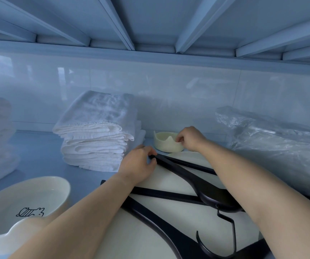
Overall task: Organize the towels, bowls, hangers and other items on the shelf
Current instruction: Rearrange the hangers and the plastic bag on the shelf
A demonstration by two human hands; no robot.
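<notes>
On the shelf (38, 161), two towel stacks (96, 139) already sit folded at the back. Black hangers (185, 176) lie crossed on a pale board, the left hand (139, 163) pinching one's tip. The right hand (189, 139) grips the small bowl (166, 143) by its rim; the big bowl (25, 202) waits in front, so sorting looks partly done.

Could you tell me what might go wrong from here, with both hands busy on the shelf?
1. The right hand pinches only the rim of the small cream bowl; lifted that way, it may slip.
2. The left hand grips the end of a black hanger overlapping others; pulling could drag them.
3. The left forearm lies close to the large bowl and could nudge it.
</notes>
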